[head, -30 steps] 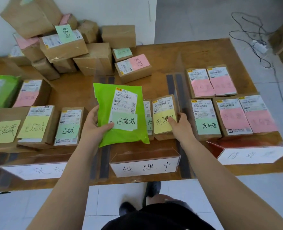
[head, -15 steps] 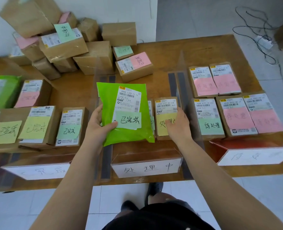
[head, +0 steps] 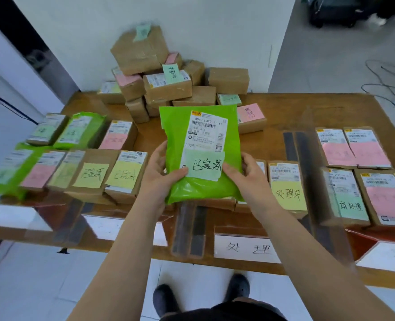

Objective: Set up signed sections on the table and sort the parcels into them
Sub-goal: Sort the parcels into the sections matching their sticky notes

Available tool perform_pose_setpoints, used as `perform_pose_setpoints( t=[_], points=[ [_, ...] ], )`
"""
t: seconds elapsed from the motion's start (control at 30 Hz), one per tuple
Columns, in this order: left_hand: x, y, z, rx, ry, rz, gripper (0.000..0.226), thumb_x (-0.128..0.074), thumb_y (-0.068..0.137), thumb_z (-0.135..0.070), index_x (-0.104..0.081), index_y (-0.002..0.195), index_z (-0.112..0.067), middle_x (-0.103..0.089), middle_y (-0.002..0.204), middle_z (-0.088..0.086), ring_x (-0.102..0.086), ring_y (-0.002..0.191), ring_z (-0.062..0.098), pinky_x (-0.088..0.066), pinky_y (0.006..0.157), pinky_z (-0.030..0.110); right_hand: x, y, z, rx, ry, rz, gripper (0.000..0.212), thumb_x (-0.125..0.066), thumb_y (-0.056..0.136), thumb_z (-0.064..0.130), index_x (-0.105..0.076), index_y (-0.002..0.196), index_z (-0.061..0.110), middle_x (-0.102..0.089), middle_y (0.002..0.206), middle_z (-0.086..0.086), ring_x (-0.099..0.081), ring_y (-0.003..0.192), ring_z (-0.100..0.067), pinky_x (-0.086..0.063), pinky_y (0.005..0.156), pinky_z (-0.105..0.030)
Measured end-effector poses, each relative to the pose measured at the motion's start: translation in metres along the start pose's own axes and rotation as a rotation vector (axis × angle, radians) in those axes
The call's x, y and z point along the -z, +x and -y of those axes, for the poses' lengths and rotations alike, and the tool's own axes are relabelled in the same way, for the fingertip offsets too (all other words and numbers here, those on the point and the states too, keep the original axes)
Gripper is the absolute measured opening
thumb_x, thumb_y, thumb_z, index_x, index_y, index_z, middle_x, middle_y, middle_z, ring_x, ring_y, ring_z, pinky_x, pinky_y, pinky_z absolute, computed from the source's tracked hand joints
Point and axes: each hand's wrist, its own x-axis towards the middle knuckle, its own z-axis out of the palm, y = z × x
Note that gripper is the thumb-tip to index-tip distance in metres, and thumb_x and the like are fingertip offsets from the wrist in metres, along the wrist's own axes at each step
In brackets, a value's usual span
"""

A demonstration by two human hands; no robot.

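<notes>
I hold a bright green mailer bag above the middle of the wooden table; it carries a white shipping label and a pale green handwritten note. My left hand grips its left edge and my right hand grips its right edge. Sorted cardboard parcels with coloured notes lie in a left group, a middle group and a right group. White folded signs stand along the near table edge. Dark tape strips divide the sections.
A heap of unsorted cardboard boxes is stacked at the back of the table against the white wall. Cables lie on the floor at the far right. My shoes show below the table's near edge.
My right hand left the yellow-noted parcel in the middle group and took hold of the green bag's right edge. The view swung left and the bag rose slightly.
</notes>
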Motion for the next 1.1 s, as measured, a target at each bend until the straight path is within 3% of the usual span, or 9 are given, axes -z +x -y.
perform_pose_setpoints(
  t=[0.13, 0.2, 0.37, 0.6, 0.67, 0.8, 0.87, 0.93, 1.1],
  points=[
    [0.048, -0.005, -0.017, -0.005, 0.001, -0.010, 0.067, -0.060, 0.079, 0.014, -0.042, 0.131, -0.025, -0.066, 0.107, -0.001, -0.069, 0.086, 0.010, -0.057, 0.066, 0.028, -0.050, -0.010, 0.007, -0.009, 0.156, 0.013, 0.019, -0.055, 0.093, 0.020, -0.053, 0.112, 0.024, -0.066, 0.105, 0.007, -0.065, 0.092, -0.008, -0.056, 0.076, -0.023],
    [0.074, -0.008, -0.024, -0.019, 0.024, -0.011, 0.068, -0.062, 0.079, 0.012, -0.043, 0.132, -0.027, -0.065, 0.110, -0.001, -0.069, 0.088, 0.011, -0.058, 0.069, 0.031, -0.076, -0.015, 0.008, 0.021, 0.090, 0.017, 0.025, -0.063, 0.088, 0.022, -0.054, 0.112, 0.024, -0.066, 0.103, 0.009, -0.065, 0.090, -0.005, -0.056, 0.075, -0.022],
    [0.137, -0.010, -0.037, -0.045, 0.110, -0.036, 0.070, -0.067, 0.080, 0.006, -0.043, 0.130, -0.037, -0.064, 0.107, -0.009, -0.068, 0.090, 0.010, -0.058, 0.078, 0.035, -0.143, -0.021, 0.004, 0.042, -0.063, -0.054, 0.049, -0.077, 0.076, 0.015, -0.054, 0.120, 0.016, -0.067, 0.112, -0.002, -0.066, 0.098, -0.018, -0.054, 0.088, -0.042],
    [0.200, 0.008, -0.041, -0.140, 0.344, -0.044, 0.072, -0.076, 0.076, -0.010, -0.043, 0.139, -0.026, -0.060, 0.122, 0.002, -0.059, 0.112, 0.021, -0.052, 0.090, 0.046, -0.204, -0.018, -0.002, 0.069, -0.079, -0.099, 0.054, -0.076, 0.077, 0.015, -0.051, 0.125, 0.015, -0.065, 0.112, -0.001, -0.064, 0.096, -0.015, -0.055, 0.080, -0.031],
    [0.210, 0.015, -0.042, -0.170, 0.385, -0.037, 0.071, -0.077, 0.076, -0.012, -0.045, 0.138, -0.025, -0.059, 0.122, 0.002, -0.059, 0.110, 0.020, -0.053, 0.089, 0.042, -0.213, -0.014, -0.001, 0.067, -0.096, -0.116, 0.056, -0.077, 0.077, 0.015, -0.050, 0.125, 0.014, -0.064, 0.114, -0.003, -0.064, 0.100, -0.018, -0.055, 0.085, -0.038],
    [0.218, 0.033, -0.047, -0.181, 0.394, -0.008, 0.069, -0.074, 0.078, -0.008, -0.043, 0.138, -0.018, -0.058, 0.111, 0.000, -0.060, 0.086, 0.000, -0.053, 0.065, 0.012, -0.224, -0.001, 0.002, 0.076, -0.128, -0.148, 0.056, -0.077, 0.076, 0.014, -0.050, 0.125, 0.013, -0.064, 0.115, -0.004, -0.063, 0.101, -0.019, -0.054, 0.087, -0.041],
    [0.219, 0.045, -0.049, -0.185, 0.421, -0.006, 0.069, -0.074, 0.078, -0.009, -0.043, 0.139, -0.016, -0.058, 0.109, -0.002, -0.059, 0.082, -0.004, -0.052, 0.062, 0.010, -0.227, 0.008, 0.007, 0.083, -0.148, -0.155, 0.055, -0.077, 0.077, 0.014, -0.049, 0.125, 0.014, -0.063, 0.116, -0.003, -0.062, 0.101, -0.019, -0.054, 0.086, -0.039],
    [0.218, 0.059, -0.053, -0.186, 0.431, -0.012, 0.069, -0.074, 0.079, -0.012, -0.042, 0.139, -0.015, -0.059, 0.108, -0.004, -0.061, 0.082, -0.002, -0.053, 0.065, 0.013, -0.227, 0.021, 0.013, 0.092, -0.176, -0.153, 0.056, -0.076, 0.078, 0.014, -0.048, 0.127, 0.013, -0.061, 0.117, -0.003, -0.061, 0.102, -0.018, -0.054, 0.086, -0.038],
    [0.213, 0.103, -0.059, -0.184, 0.505, -0.007, 0.069, -0.075, 0.078, -0.022, -0.043, 0.139, -0.018, -0.056, 0.129, 0.007, -0.059, 0.110, 0.021, -0.054, 0.087, 0.039, -0.226, 0.064, 0.026, 0.083, -0.219, -0.144, 0.056, -0.075, 0.079, 0.015, -0.047, 0.127, 0.013, -0.061, 0.119, -0.002, -0.060, 0.105, -0.019, -0.054, 0.088, -0.042]
  ],
)
